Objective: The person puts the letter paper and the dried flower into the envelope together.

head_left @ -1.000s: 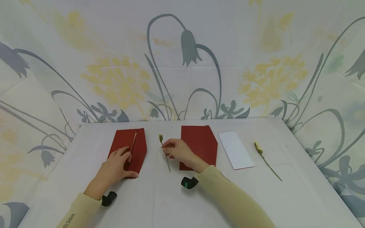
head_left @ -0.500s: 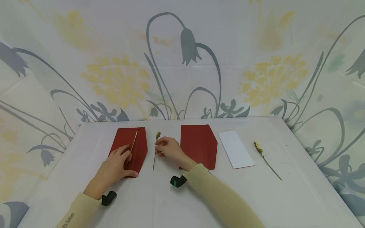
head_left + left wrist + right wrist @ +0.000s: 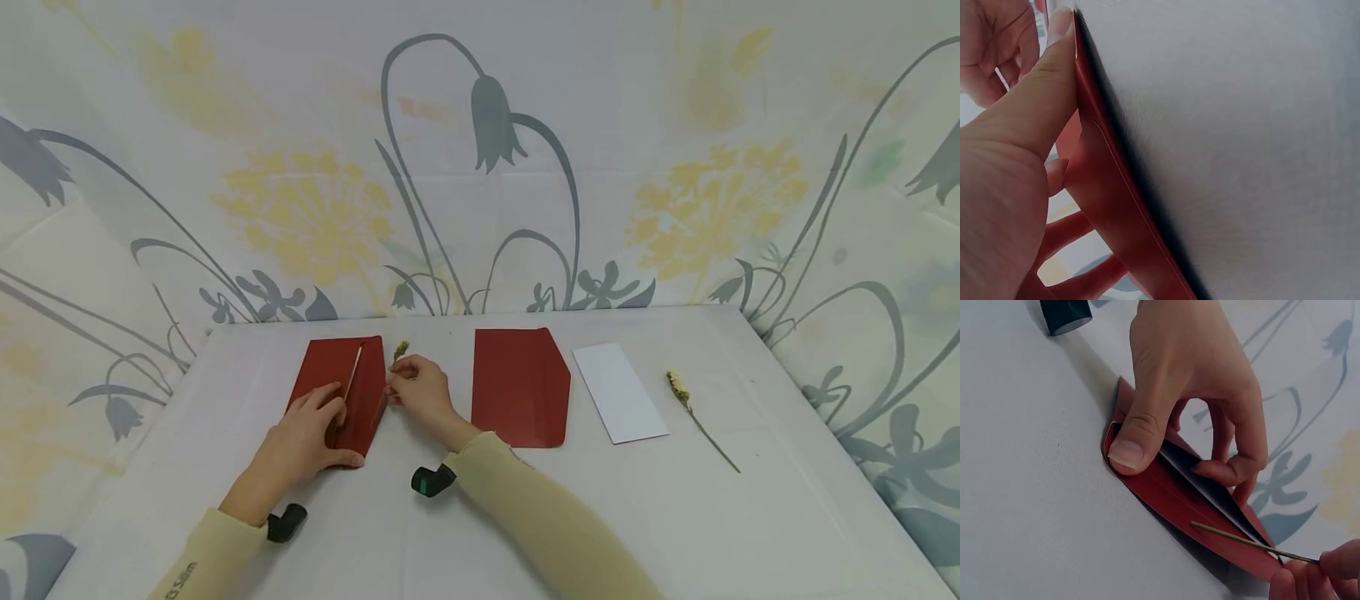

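On the left of the head view lies a red envelope (image 3: 322, 360), its mouth parted with a thin white edge (image 3: 353, 370) showing inside. My left hand (image 3: 300, 442) grips this envelope; the thumb (image 3: 1127, 455) presses its near end and the bent index finger sits at the mouth in the right wrist view. My right hand (image 3: 426, 396) pinches a dried flower (image 3: 401, 348) by its thin stem. In the right wrist view the stem (image 3: 1241, 540) reaches over the envelope's opening. The flower head points away, above the right fingertips.
A second red envelope (image 3: 521, 387) lies mid-table. Beside it are a white card (image 3: 621, 393) and another yellow dried flower (image 3: 678, 388) on the right. Black wrist-worn devices (image 3: 432, 481) stick out near both sleeves. A patterned cloth wall (image 3: 480, 208) rises behind the table.
My right hand has moved left with the dried flower, from beside the middle envelope to the left envelope's edge; the stem has swung leftward. My left hand has stayed in place.
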A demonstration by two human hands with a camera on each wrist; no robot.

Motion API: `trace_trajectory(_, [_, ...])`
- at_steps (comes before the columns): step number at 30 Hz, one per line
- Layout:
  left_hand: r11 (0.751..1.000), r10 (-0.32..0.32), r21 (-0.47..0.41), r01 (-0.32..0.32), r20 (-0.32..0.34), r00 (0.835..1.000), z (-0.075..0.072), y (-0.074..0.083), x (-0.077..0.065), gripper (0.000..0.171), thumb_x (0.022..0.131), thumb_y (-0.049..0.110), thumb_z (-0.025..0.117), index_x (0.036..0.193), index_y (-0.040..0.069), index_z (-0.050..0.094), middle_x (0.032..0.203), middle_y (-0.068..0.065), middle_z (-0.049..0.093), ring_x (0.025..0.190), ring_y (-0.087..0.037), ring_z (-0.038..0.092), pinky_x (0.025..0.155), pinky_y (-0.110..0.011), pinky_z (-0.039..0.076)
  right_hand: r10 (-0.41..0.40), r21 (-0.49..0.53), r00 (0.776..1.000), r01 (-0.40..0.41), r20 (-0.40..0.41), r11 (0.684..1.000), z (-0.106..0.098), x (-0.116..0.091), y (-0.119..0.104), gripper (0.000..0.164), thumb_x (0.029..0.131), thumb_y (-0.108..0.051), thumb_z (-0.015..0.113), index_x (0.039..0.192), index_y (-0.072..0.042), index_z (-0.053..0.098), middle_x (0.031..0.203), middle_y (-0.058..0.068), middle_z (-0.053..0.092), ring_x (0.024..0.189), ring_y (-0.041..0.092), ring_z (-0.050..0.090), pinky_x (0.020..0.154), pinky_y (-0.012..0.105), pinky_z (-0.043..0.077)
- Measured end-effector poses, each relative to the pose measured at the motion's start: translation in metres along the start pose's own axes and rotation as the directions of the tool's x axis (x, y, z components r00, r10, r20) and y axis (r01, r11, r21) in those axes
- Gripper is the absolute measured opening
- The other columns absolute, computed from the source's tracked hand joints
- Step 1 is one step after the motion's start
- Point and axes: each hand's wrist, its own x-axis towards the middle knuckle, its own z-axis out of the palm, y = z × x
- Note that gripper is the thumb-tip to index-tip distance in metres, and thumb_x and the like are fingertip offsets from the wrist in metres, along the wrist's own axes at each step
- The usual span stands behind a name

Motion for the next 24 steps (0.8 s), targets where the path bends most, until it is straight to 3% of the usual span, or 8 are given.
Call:
trace_trajectory(8, [1.0,-0.002,0.015,0.002,0.012,1.0,0.002,-0.002,0.001,0.055,0.063,0.046,0.092,0.085,0.017,0.05,0.143,-0.025,0.045,0.125,-0.052,0.043,0.068,-0.062,0.053,-0.045,-0.052,0.997,0.042,-0.061,0.998,0.018,-0.002,-0.003,0.006,0.093,-0.001,0.067,0.098,0.0,0.066,0.074,0.002,0.065,0.063,0.013,0.066,0.056,0.023,0.054])
trace_trajectory(15, [1.0,-0.001,0.003,0.001,0.015,1.0,0.0,0.001,0.002,0.054,0.064,0.043,0.093,0.083,0.017,0.05,0.143,-0.026,0.045,0.124,-0.054,0.043,0.066,-0.062,0.052,-0.068,-0.116,0.992,0.056,-0.103,0.992,0.035,-0.001,0.004,0.005,0.093,-0.001,0.066,0.094,-0.006,0.066,0.071,0.002,0.066,0.059,0.009,0.063,0.054,0.021,0.051])
trace_trajectory(24, [1.0,0.004,0.009,-0.004,0.006,1.0,0.002,-0.001,0.001,0.055,0.064,0.044,0.093,0.084,0.016,0.05,0.143,-0.025,0.044,0.126,-0.054,0.041,0.065,-0.064,0.052,0.006,-0.117,0.995,-0.017,-0.098,0.993,0.054,-0.002,0.001,0.004,0.091,-0.004,0.07,0.093,-0.001,0.067,0.069,0.0,0.065,0.058,0.013,0.066,0.054,0.023,0.054])
